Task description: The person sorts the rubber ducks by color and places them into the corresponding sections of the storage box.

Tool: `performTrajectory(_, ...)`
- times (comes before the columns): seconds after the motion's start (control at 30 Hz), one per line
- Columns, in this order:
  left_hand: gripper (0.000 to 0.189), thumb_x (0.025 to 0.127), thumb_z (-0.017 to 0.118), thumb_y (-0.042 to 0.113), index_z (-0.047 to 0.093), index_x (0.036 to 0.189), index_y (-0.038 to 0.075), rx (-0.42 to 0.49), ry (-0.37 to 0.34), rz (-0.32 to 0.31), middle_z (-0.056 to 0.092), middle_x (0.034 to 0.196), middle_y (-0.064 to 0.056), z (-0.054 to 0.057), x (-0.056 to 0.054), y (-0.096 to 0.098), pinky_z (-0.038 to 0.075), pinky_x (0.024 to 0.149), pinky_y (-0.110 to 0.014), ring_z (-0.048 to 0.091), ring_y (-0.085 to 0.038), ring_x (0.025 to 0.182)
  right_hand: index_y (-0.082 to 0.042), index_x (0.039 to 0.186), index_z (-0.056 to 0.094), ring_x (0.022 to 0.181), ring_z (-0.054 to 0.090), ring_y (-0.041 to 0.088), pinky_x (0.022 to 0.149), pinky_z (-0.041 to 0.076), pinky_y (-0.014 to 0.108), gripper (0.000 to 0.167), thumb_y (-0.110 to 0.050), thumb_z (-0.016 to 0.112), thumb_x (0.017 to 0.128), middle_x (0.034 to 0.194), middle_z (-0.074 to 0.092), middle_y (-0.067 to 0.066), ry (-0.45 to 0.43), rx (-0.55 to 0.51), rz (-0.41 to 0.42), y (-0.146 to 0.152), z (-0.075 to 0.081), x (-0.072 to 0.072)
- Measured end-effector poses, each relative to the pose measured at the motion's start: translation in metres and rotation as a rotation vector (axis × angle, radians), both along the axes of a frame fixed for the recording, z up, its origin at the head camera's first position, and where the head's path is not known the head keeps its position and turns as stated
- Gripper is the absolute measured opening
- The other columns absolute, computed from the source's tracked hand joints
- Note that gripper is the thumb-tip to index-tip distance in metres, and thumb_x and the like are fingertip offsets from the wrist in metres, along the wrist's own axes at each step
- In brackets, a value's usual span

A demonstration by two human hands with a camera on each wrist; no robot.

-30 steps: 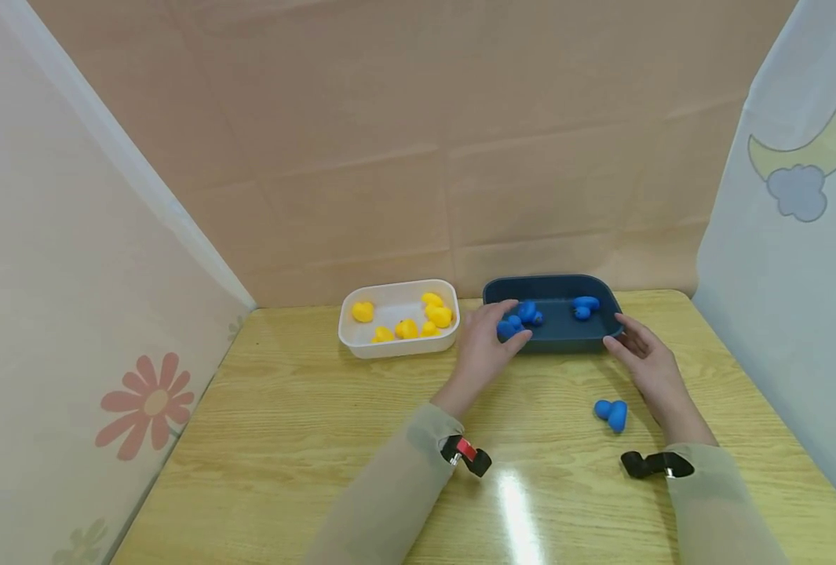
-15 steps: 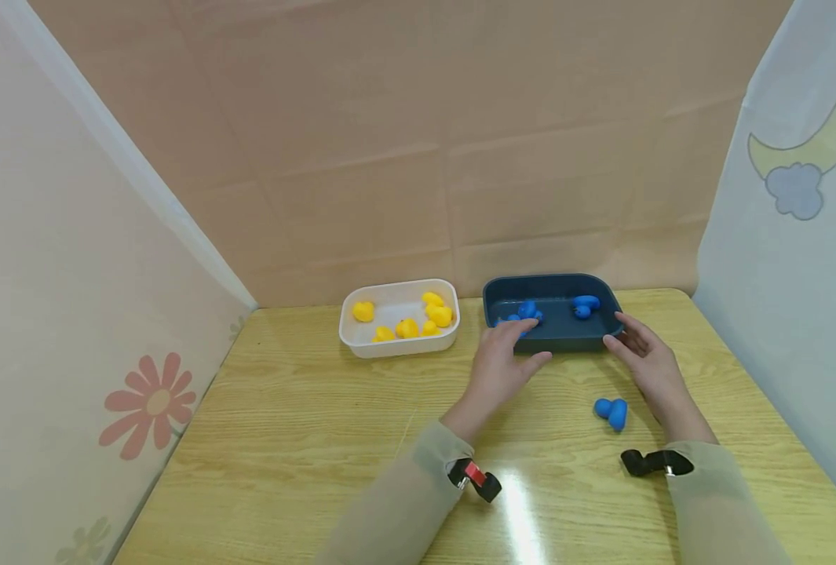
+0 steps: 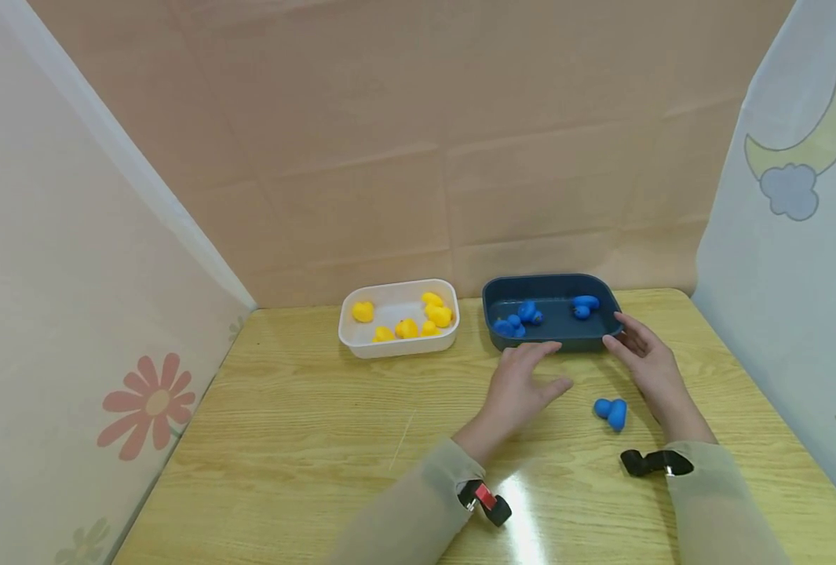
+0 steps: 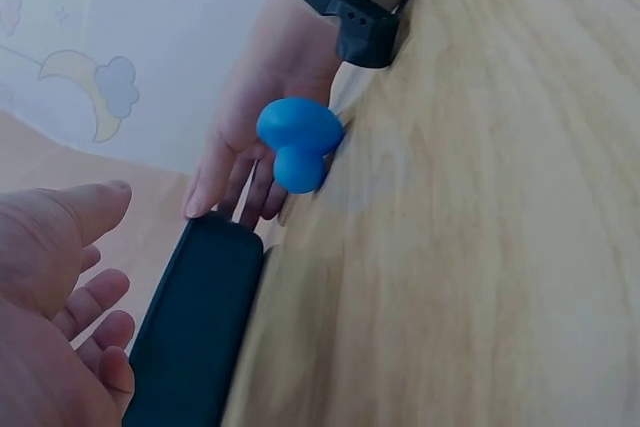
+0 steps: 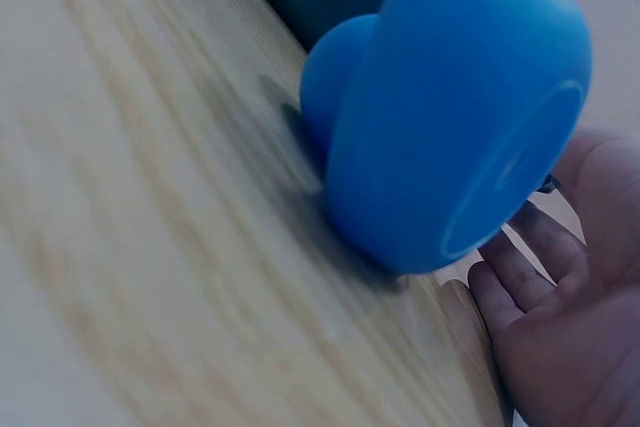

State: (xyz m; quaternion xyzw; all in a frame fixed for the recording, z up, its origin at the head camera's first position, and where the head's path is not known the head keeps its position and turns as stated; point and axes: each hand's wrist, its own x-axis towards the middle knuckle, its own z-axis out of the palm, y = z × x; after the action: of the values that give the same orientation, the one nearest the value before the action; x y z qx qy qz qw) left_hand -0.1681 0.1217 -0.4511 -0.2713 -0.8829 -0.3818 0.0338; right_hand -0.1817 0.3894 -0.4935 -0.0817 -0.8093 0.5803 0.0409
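Note:
My left hand (image 3: 520,391) hovers in front of the dark blue tray (image 3: 555,344), thumb and fingers spread with nothing between them. At the tray's right front corner rests my right hand (image 3: 652,375), its loosely extended fingers and thumb touching either side of the corner. Between the hands and nearer to me, a blue rubber duck (image 3: 616,417) lies tipped over on the table. It looms large beside the right hand in the right wrist view, its round flat base showing. Inside the tray, several blue ducks (image 3: 527,311) sit at the left and one blue duck (image 3: 585,307) at the right.
A white tray (image 3: 350,343) with several yellow rubber ducks (image 3: 407,328) stands left of the dark one. Both trays sit near the back edge of the wooden table (image 3: 297,439), below a plain backdrop (image 3: 361,157). Patterned cloth walls (image 3: 799,314) flank the table.
My left hand has drawn back out of the dark blue tray, toward me and to the right, uncovering the ducks at its left end. The right hand and the tipped duck have stayed put.

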Motion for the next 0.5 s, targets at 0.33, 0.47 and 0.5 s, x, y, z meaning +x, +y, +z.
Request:
performTrajectory(0.33, 0.052, 0.104, 0.081, 0.041, 0.068, 0.151, 0.024, -0.066, -0.026, -0.064, 0.07, 0.141, 0.013, -0.012, 0.01, 0.012, 0.048, 0.1, -0.017, 0.059, -0.007, 0.126, -0.026, 0.178, 0.026, 0.162, 0.024, 0.053, 0.125, 0.026, 0.073, 0.08, -0.05, 0.064, 0.112, 0.181, 0.018, 0.023, 0.006, 0.001, 0.013, 0.0, 0.0, -0.003)
performTrajectory(0.47, 0.052, 0.103, 0.081, 0.043, 0.069, 0.15, 0.025, -0.077, -0.024, -0.092, 0.07, 0.141, 0.015, -0.017, 0.014, 0.018, 0.046, 0.098, -0.015, 0.059, -0.003, 0.122, -0.026, 0.178, 0.025, 0.162, 0.025, 0.053, 0.125, 0.027, 0.074, 0.08, -0.049, 0.064, 0.112, 0.181, 0.02, 0.023, 0.008, -0.002, 0.019, 0.0, 0.0, -0.003)
performTrajectory(0.5, 0.052, 0.103, 0.081, 0.042, 0.069, 0.15, 0.025, -0.079, -0.024, -0.1, 0.07, 0.142, 0.015, -0.018, 0.014, 0.02, 0.046, 0.099, -0.015, 0.06, -0.003, 0.122, -0.026, 0.178, 0.026, 0.162, 0.025, 0.053, 0.125, 0.027, 0.074, 0.079, -0.049, 0.064, 0.112, 0.181, 0.02, 0.023, 0.009, -0.003, 0.02, 0.0, 0.0, -0.002)
